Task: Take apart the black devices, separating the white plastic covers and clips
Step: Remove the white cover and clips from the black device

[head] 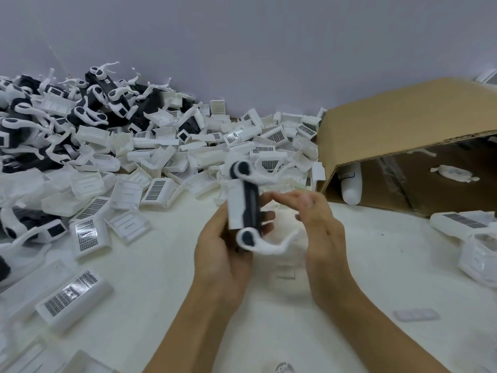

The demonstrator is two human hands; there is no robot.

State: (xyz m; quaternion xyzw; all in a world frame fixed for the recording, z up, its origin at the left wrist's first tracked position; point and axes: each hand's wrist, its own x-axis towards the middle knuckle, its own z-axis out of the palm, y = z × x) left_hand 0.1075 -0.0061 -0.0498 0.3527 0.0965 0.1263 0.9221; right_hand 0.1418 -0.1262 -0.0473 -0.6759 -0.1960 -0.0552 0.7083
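My left hand (220, 254) grips a black device (251, 203) upright above the white table. A white cover (236, 204) still sits on the device's left side, and white clips stick out at its top (258, 175) and bottom (265, 244) ends. My right hand (314, 224) hovers just right of the device, fingers loosely bent, holding nothing. Its fingertips are close to the device's upper right edge, apart from it.
A pile of black devices with clips (53, 122) lies at the far left. Loose white covers (188, 154) spread across the table's middle and left. An open cardboard box (403, 125) lies on its side at the right, with white parts (454, 173) inside.
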